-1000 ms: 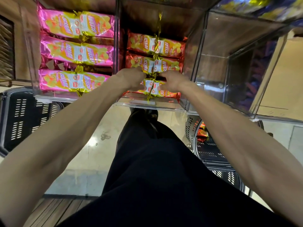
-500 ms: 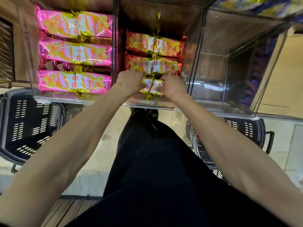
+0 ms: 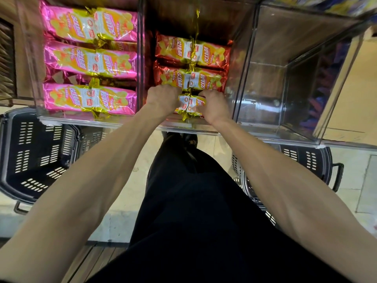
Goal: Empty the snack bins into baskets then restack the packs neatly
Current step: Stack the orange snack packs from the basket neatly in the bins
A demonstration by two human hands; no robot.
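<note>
Three clear bins stand side by side. The left bin [image 3: 30, 78] holds pink snack packs [image 3: 89, 64] laid in rows. The middle bin [image 3: 183, 127] holds red snack packs [image 3: 193, 51]. Both my hands are inside its near end: my left hand [image 3: 162, 98] grips the left half of the nearest red pack [image 3: 190, 104], and my right hand [image 3: 212, 105] grips its right half. The pack lies flat across the bin, its ends hidden under my fingers. The right bin [image 3: 265, 84] shows no packs.
A black perforated basket [image 3: 34, 156] sits on the floor at the left, under the bins' front edge. Another dark basket [image 3: 306, 160] sits at the right, partly behind my arm. Blue packs [image 3: 318, 103] show through a further bin at far right. My dark-trousered leg fills the centre.
Both hands stay on the nearest red pack and have shifted slightly toward the bin's front. The camera tilted, so more of both baskets shows.
</note>
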